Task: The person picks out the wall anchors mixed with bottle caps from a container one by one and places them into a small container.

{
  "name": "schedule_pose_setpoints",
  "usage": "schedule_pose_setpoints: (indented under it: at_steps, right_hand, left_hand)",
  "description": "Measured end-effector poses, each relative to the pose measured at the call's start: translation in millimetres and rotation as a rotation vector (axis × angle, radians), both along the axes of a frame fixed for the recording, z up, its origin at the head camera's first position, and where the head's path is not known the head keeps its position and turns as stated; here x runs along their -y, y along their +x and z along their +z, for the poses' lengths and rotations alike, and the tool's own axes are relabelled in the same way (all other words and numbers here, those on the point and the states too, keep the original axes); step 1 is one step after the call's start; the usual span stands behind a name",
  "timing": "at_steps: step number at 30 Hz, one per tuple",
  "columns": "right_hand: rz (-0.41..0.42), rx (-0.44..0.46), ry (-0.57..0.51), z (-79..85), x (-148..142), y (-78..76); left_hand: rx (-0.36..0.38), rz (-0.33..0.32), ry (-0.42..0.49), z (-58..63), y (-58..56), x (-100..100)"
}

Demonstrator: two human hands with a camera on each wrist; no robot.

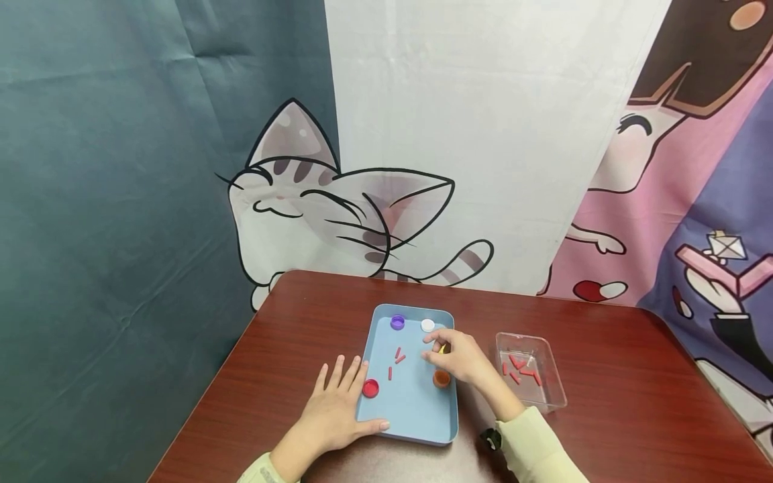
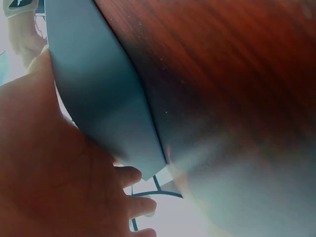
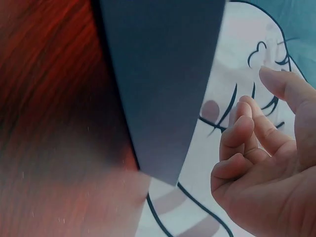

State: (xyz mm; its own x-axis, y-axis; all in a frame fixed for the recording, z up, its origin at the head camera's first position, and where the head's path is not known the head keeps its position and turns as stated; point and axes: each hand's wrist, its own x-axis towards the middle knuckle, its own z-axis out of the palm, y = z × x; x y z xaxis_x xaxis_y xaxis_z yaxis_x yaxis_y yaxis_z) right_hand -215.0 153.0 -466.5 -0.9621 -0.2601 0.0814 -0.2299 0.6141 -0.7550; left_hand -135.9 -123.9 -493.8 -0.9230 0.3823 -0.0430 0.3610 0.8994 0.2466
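Observation:
A light blue tray (image 1: 417, 409) lies on the table. My left hand (image 1: 338, 409) rests with spread fingers at its left edge, thumb over the near left corner. Over the tray's right side hovers my right hand (image 1: 455, 355). Its fingers are loosely bent, with a gap between thumb and forefinger (image 3: 256, 123) and nothing visible there. Three small red sticks (image 1: 390, 373) lie mid-tray. Round caps stand near the corners: purple (image 1: 397, 323), white (image 1: 427, 325), red (image 1: 370, 388) and brown-orange (image 1: 441, 379). A yellow thing (image 1: 445, 349) is mostly hidden behind the right hand.
Right of the tray stands a clear plastic box (image 1: 558, 396) with several red sticks (image 1: 527, 372) inside. A small dark object (image 1: 491, 439) is by the right sleeve. Behind the brown table (image 1: 634, 396) hangs a cartoon-printed curtain (image 1: 483, 134).

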Motion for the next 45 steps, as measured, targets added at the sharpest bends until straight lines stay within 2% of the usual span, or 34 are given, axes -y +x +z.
schedule_pose_setpoints:
  at_steps: [19,25,35,45]
  right_hand:
    - [0.221,-0.065,0.025,-23.7,34,-0.8]
    - [0.24,-0.055,0.06,-28.3,40,-3.9]
    - [0.3,-0.064,0.186,-34.5,49,-5.9]
    - [0.275,-0.075,0.28,-41.4,57,-4.6]
  left_hand:
    - [0.001,-0.003,-0.011,3.3,0.3,0]
    - [0.007,-0.008,-0.013,3.0,0.3,0]
    - [0.002,-0.011,-0.024,3.5,-0.1,-1]
    - [-0.011,-0.019,-0.028,3.0,1.2,-2]
